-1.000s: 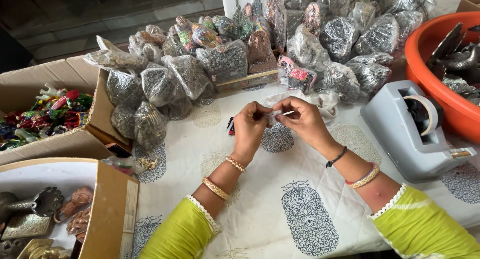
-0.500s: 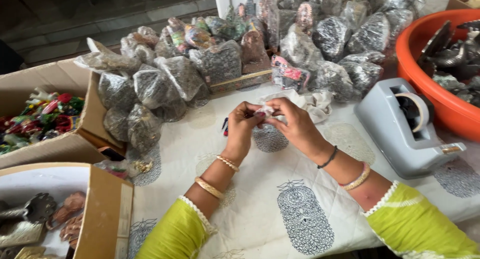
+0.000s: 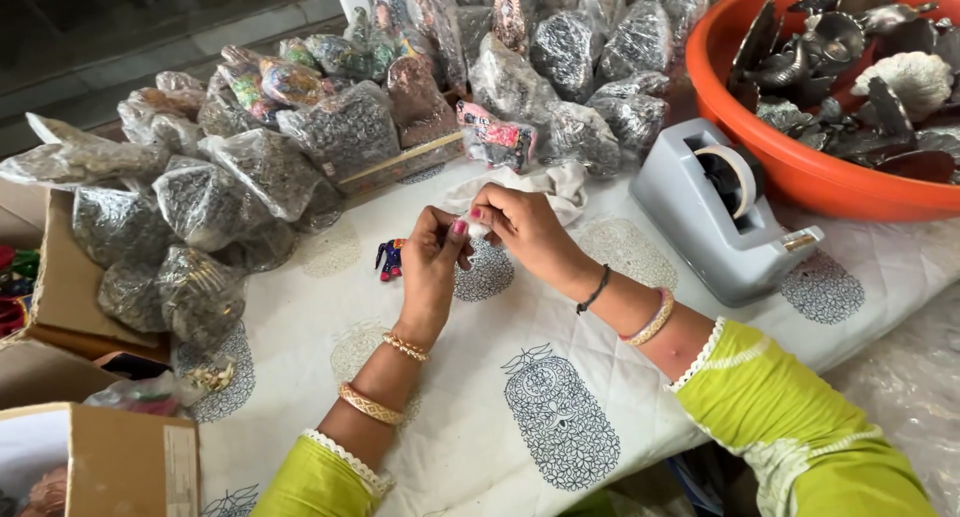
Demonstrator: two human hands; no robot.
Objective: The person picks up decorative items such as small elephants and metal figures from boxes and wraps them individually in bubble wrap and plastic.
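Pinching one small clear wrapped piece [image 3: 478, 227] between both hands over the printed white cloth [image 3: 560, 417].

Largest first: one orange tub [image 3: 790, 167] of dark metal pieces sits at my right, one heap of filled clear packets [image 3: 330, 137] lies ahead, and one grey tape dispenser [image 3: 725, 212] stands near, likely for sealing. My right hand [image 3: 525, 227] and left hand [image 3: 435, 267] both close narrowly on the piece, fingertips meeting. One tiny blue figurine [image 3: 390, 259] stands just beside my left hand.

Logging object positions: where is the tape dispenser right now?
The grey tape dispenser sits on the patterned cloth, right of the right hand, against the orange tub.
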